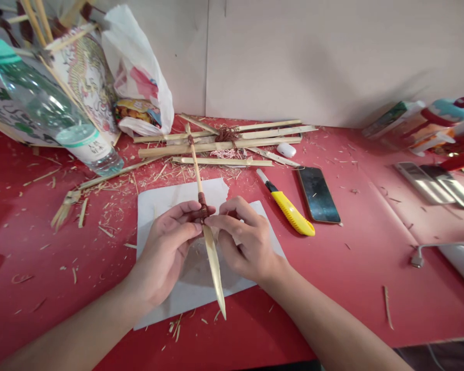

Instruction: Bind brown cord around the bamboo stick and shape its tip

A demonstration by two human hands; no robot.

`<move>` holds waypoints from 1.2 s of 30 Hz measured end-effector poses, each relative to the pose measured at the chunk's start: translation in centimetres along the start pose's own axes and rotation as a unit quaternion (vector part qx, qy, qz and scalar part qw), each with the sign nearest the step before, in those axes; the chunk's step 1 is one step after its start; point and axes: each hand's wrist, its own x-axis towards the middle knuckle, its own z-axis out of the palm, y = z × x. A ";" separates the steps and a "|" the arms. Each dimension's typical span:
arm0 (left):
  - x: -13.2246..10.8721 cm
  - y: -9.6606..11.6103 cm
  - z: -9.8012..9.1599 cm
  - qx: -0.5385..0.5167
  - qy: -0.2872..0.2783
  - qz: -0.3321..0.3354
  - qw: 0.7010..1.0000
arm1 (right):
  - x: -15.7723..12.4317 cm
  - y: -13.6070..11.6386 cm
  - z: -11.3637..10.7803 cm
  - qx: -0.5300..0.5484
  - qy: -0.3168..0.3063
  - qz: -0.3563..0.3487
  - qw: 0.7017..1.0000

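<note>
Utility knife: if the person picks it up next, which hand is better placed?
Probably the right hand: the yellow utility knife lies just to its right on the red table, while the left hand pinches the bamboo stick further away.

Bottle top cut off; strip middle behind fingers.

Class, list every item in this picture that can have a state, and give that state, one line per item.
Left hand: pinching the bamboo strip at its brown wrapping.
Right hand: pinching the same wrapping.
Bamboo strip: held up, pointed end toward the person.
Utility knife: lying on the table, untouched.
Phone: screen dark, face up.
Water bottle: capped, tilted.
</note>
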 end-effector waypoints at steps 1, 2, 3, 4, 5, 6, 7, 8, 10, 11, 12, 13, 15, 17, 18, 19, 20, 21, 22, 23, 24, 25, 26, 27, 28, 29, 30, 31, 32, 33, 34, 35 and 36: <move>0.0 0.0 0.0 0.001 0.004 0.001 1.000 | 0.0 0.0 0.1 0.013 0.002 0.008 1.000; 0.0 0.0 0.0 0.003 0.007 0.004 1.000 | 0.0 0.0 0.1 0.026 0.004 0.018 1.000; 0.0 0.0 0.0 0.005 0.011 0.006 1.000 | 0.0 0.0 0.2 0.036 0.005 0.027 0.999; 0.0 0.0 0.0 0.005 0.013 0.008 1.000 | 0.0 -0.1 0.2 0.045 0.006 0.035 0.998; -0.1 0.0 0.0 0.005 0.013 0.009 1.000 | 0.0 -0.1 0.2 0.053 0.005 0.041 0.998; -0.1 0.0 0.0 0.003 0.013 0.008 1.000 | 0.1 -0.2 0.2 0.059 0.004 0.046 0.997; -0.1 0.0 0.0 0.002 0.013 0.007 1.000 | 0.1 -0.2 0.2 0.065 0.001 0.050 0.997; -0.2 0.0 0.0 0.000 0.012 0.005 1.000 | 0.2 -0.3 0.2 0.071 0.000 0.053 0.996; -0.2 0.0 0.1 0.001 0.009 0.003 1.000 | 0.2 -0.3 0.2 0.084 -0.002 0.053 0.995; -0.2 0.0 0.2 0.002 0.009 0.003 1.000 | 0.2 -0.4 0.2 0.089 -0.001 0.053 0.995; -0.2 0.0 0.2 0.003 0.009 0.003 1.000 | 0.2 -0.4 0.2 0.092 0.001 0.053 0.994; -0.2 0.0 0.2 0.004 0.009 0.004 1.000 | 0.2 -0.4 0.2 0.093 0.004 0.054 0.994; -0.2 0.0 0.3 0.003 0.010 0.004 1.000 | 0.2 -0.4 0.2 0.088 0.013 0.058 0.994; -0.2 0.1 0.3 0.001 0.012 0.002 1.000 | 0.1 -0.4 0.2 0.076 0.021 0.060 0.995; -0.2 0.1 0.3 0.000 0.013 0.000 1.000 | 0.1 -0.4 0.2 0.071 0.023 0.060 0.995; -0.2 0.1 0.3 0.000 0.013 -0.001 1.000 | 0.1 -0.4 0.2 0.067 0.024 0.058 0.996; -0.2 0.1 0.2 0.001 0.013 -0.003 1.000 | 0.1 -0.4 0.2 0.064 0.024 0.056 0.996; -0.3 0.1 0.2 0.002 0.012 -0.004 1.000 | 0.1 -0.4 0.2 0.063 0.022 0.055 0.996; -0.3 0.1 0.1 0.004 0.010 -0.006 1.000 | 0.1 -0.5 0.2 0.062 0.020 0.054 0.996; -0.3 0.1 0.1 0.005 0.007 -0.006 1.000 | 0.1 -0.5 0.2 0.061 0.018 0.054 0.997; -0.3 0.1 0.1 0.005 0.006 -0.006 1.000 | 0.1 -0.5 0.2 0.060 0.017 0.055 0.997; -0.3 0.1 0.1 0.005 0.003 -0.005 1.000 | 0.1 -0.5 0.2 0.059 0.015 0.056 0.997; -0.3 0.0 0.1 0.003 0.002 -0.004 1.000 | 0.1 -0.5 0.2 0.058 0.015 0.057 0.997; -0.3 0.0 0.1 0.001 0.001 -0.002 1.000 | 0.1 -0.5 0.2 0.058 0.014 0.056 0.997; -0.2 0.0 0.1 -0.002 0.000 -0.002 1.000 | 0.1 -0.5 0.2 0.058 0.013 0.055 0.997; -0.2 0.0 0.1 -0.005 -0.002 -0.002 1.000 | 0.1 -0.5 0.2 0.059 0.012 0.053 0.997; -0.2 0.0 0.1 -0.007 -0.004 -0.003 1.000 | 0.1 -0.4 0.2 0.058 0.008 0.052 0.997; -0.2 0.0 0.1 -0.008 -0.007 -0.004 1.000 | 0.2 -0.4 0.2 0.055 0.005 0.050 0.997; -0.2 0.0 0.1 -0.008 -0.010 -0.005 1.000 | 0.2 -0.5 0.1 0.049 0.000 0.049 0.998; -0.2 0.0 0.1 -0.008 -0.013 -0.005 1.000 | 0.2 -0.5 0.1 0.040 -0.006 0.047 0.998; -0.2 0.0 0.1 -0.007 -0.015 -0.005 1.000 | 0.2 -0.5 0.1 0.028 -0.015 0.045 0.998; -0.2 0.0 0.1 -0.006 -0.015 -0.005 1.000 | 0.3 -0.5 0.1 0.015 -0.024 0.042 0.999; -0.1 0.0 0.0 -0.005 -0.015 -0.004 1.000 | 0.3 -0.5 0.0 0.002 -0.033 0.041 0.999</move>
